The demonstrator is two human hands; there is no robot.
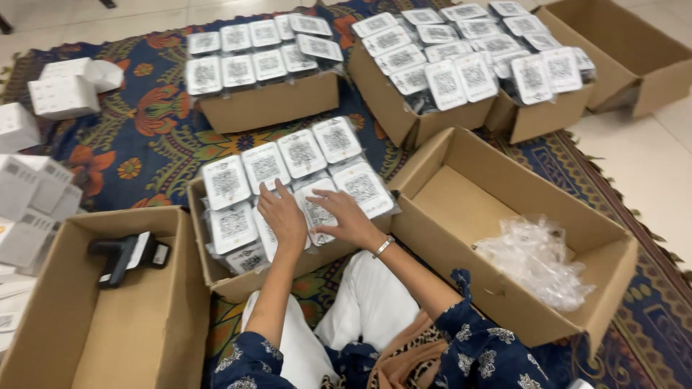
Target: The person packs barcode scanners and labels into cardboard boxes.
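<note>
A seated person pressed both hands onto a layer of white packets packed in an open cardboard carton (216, 270) directly ahead, on a patterned rug (144, 144) spread over the floor. The left hand (283, 214) lay flat, fingers together, on a packet in the middle of the carton; the right hand (346, 218), a bangle at its wrist, rested at its three o'clock with fingers spread over the neighbouring white packets (303, 155). Neither hand gripped anything; both only touched the tops.

The packets, each a clear bag with a square white label, looked light and slick, the film likely to slide under a fingertip, the contents seemingly firm enough to stand on edge. A pinch at the top edge of the label end, thumb in front and fingers behind, appeared the surest hold.

At three o'clock of the carton stood a larger box (504, 216) with a heap of crumpled clear plastic bags (537, 259). At nine o'clock another box (108, 317) held a black handheld scanner (128, 256). Toward twelve o'clock three more filled cartons (270, 104) sat in a row, and small white boxes (61, 94) lay at ten o'clock.
</note>
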